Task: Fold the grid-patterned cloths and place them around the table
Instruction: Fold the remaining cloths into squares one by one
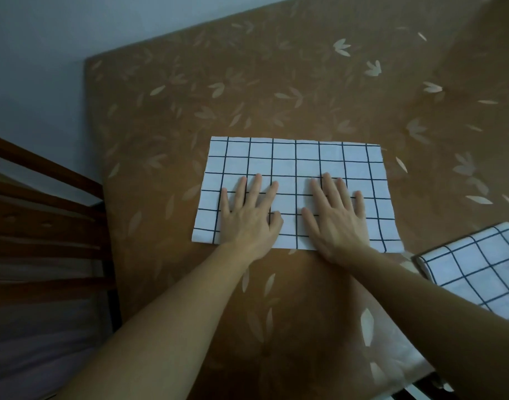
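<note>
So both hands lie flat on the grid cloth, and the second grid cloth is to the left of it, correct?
Not quite. Both hands, left and right, lie flat on the grid cloth, but the head view shows the second cloth to its right, not left.

White black-gridded cloth [296,168] lies flat, rectangular, mid-table. Second gridded cloth [478,267], folded, lies near right, partly out of frame.

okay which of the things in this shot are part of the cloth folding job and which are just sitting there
Part of the job:
flat grid cloth
folded grid cloth
left hand and right hand, pressing the flat cloth

Just there:
leaf-patterned tablecloth
wooden chair
</note>
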{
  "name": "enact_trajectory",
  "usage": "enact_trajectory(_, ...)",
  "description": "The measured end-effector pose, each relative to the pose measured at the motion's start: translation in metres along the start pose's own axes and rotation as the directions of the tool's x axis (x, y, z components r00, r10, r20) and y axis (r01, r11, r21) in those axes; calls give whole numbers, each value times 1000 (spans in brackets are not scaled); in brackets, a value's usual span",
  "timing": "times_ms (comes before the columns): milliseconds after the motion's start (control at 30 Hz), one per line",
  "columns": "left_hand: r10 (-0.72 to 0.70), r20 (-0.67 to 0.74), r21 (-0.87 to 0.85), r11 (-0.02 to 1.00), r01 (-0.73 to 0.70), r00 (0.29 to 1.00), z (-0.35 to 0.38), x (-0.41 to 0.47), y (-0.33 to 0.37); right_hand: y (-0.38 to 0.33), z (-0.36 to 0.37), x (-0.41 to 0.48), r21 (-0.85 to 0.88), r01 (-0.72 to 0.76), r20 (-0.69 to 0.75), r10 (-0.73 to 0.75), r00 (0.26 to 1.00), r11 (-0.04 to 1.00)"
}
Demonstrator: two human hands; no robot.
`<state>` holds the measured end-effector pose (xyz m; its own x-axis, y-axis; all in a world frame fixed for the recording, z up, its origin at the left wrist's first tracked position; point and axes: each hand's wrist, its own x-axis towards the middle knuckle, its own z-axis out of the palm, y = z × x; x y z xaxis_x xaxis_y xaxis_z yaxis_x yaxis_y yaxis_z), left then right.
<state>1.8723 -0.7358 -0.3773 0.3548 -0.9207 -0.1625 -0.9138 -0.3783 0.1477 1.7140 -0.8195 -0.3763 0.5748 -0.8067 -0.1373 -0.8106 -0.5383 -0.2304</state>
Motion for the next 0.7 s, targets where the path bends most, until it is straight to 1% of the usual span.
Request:
enact_trajectory(67,-1,16,3,1000,1,1000,-1,-2,-1,12,0,-4,-22,15,-1,-15,1000,1000)
enact_trajectory(233,3,31,25,1000,-4,1000,1,-2,-13,45,-6,-17,-58,-16,7,17,1000,998)
enact_trajectory(367,-59,50,45,997,56,997,-1,-7,-32,57,-7,-22,-66,-44,7,44,999,997)
enact_trajectory(467,-138,102,43,990,134,985,-6,-16,-38,67,-12,-32,-71,-79,48,83,995,994)
enact_trajectory(533,-185,127,81,981,176,975,-12,-19,-35,70,-18,-39,-77,-109,82,115,990,991)
enact_trajectory(567,-167,128,104,982,155,978,-14,-22,-27,69,-20,-43,-91,-113,90,121,989,989)
enact_trajectory(600,-110,117,102,990,98,987,-16,-25,-14,67,-22,-45,-101,-108,89,117,989,989)
enact_trajectory(667,86,80,26,996,-88,993,-18,-33,23,58,-29,-49,-75,-104,72,110,991,992)
enact_trajectory(700,183,62,-10,983,-183,981,-18,-37,45,54,-32,-52,-47,-107,52,109,993,993)
